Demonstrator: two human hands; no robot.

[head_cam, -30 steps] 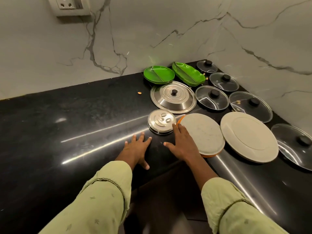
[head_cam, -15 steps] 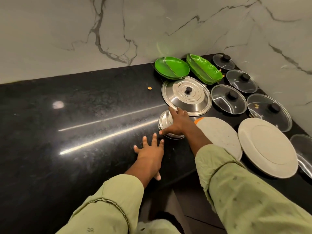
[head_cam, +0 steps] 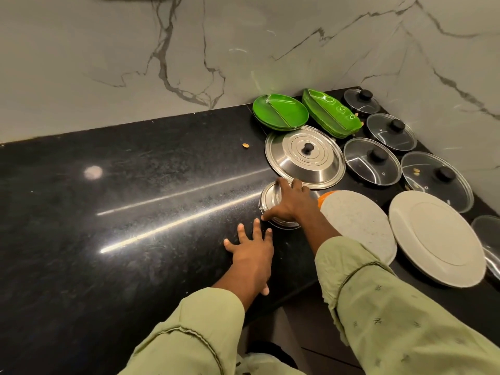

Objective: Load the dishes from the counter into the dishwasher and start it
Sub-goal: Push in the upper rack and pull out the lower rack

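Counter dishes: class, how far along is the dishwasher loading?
Done: nothing looks loaded yet. In hand: the right hand grips the small steel lid; the left hand rests on the counter. Left: green plates, large steel lid, glass lids, white plates.

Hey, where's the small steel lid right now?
In the head view the small steel lid lies on the black counter, right of centre, under the right hand, just in front of the large steel lid and left of the grey round plate.

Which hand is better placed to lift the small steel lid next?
Right. The right hand lies over the small steel lid, fingers at its far rim, thumb at its near rim. The left hand rests flat on the counter.
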